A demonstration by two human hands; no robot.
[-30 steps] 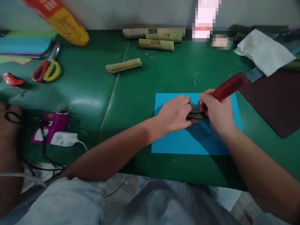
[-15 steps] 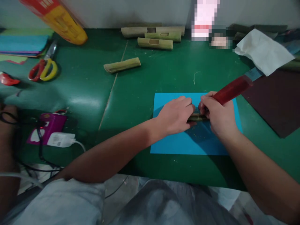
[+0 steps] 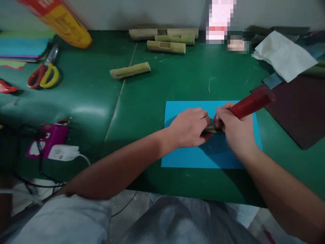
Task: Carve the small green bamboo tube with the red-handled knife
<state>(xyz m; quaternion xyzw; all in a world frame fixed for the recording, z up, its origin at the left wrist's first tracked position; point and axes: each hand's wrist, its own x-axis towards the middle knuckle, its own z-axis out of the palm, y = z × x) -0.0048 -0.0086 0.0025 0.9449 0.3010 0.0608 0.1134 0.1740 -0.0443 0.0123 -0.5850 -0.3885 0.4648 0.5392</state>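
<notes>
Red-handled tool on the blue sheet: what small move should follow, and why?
Probably a short, controlled stroke of the red-handled tool along the bamboo piece. The right hand grips the tool at that piece, the left hand pins it on the blue sheet, and small shavings lie there.

1. Green table [image 3: 83,101] fills most of frame; a seam line runs down it from upper centre toward lower left.
2. Pale grey wall [image 3: 142,13] along the top edge, behind the table.
3. Dim light; one soft glare patch on the tabletop at mid left.
4. Light floor [image 3: 122,206] glimpsed below the table's front edge, bottom centre.
</notes>
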